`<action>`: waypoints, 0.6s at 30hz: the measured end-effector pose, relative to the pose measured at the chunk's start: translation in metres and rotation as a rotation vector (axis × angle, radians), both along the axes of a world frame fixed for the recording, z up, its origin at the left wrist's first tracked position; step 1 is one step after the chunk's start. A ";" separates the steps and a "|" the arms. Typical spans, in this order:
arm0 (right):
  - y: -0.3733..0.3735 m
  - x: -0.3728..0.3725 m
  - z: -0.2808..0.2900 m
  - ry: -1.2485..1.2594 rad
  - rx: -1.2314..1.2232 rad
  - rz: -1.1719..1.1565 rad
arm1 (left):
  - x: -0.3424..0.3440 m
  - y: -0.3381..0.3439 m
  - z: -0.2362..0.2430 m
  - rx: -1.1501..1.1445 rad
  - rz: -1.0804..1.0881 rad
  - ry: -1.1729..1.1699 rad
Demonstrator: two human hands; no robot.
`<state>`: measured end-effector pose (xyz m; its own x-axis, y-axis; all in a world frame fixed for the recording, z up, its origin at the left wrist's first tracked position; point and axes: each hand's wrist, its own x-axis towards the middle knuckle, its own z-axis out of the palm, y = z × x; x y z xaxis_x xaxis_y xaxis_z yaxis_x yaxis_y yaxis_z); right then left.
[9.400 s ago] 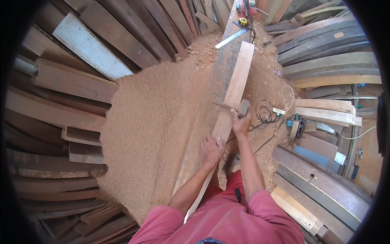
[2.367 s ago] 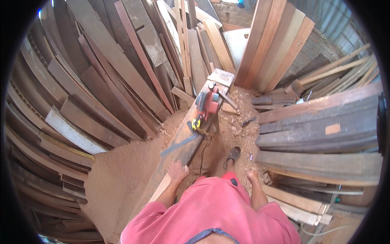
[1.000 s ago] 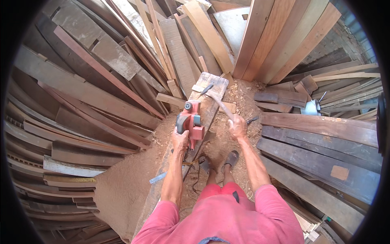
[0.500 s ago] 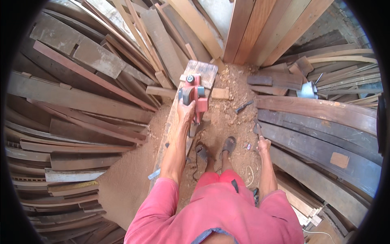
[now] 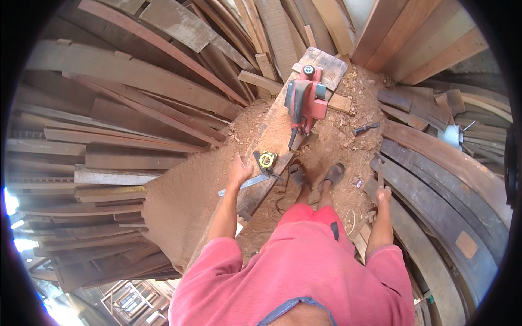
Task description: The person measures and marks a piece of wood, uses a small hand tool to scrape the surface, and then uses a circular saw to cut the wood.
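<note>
gripped a long-handled tool (image 5: 380, 175) in a closed right hand (image 5: 384, 194), at right, with a head hard to make out against dark boards (image 5: 435, 187). showed a left hand (image 5: 239, 171) at the plank (image 5: 274, 136), left of a metal square (image 5: 244, 185) and tape measure (image 5: 266, 160), with finger spread and hold impossible to tell. included a red planer (image 5: 311, 100) farther along, with underside hidden.

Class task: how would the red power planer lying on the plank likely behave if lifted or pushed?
The red power planer is probably heavy for its size, given its bulky, motor-type body. Its black cord looks flexible and would likely trail behind. The boxy shape suggests sliding along the plank rather than rolling.
</note>
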<state>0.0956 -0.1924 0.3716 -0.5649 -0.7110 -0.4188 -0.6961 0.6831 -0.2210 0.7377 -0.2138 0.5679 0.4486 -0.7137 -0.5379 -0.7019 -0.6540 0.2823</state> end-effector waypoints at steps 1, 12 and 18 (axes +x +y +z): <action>-0.003 0.017 0.003 -0.012 0.049 0.033 | -0.001 0.030 0.005 0.094 0.054 0.043; -0.009 0.105 0.028 -0.615 -0.060 0.212 | -0.091 -0.017 -0.009 -0.061 0.078 0.091; -0.008 0.213 0.097 -0.606 0.102 0.441 | -0.090 -0.040 -0.019 -0.168 0.169 0.211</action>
<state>0.3090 -0.2005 0.4689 0.1126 -0.7589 -0.6414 -0.6863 0.4074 -0.6026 0.6476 -0.2536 0.5486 0.4594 -0.7252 -0.5129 -0.5017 -0.6884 0.5239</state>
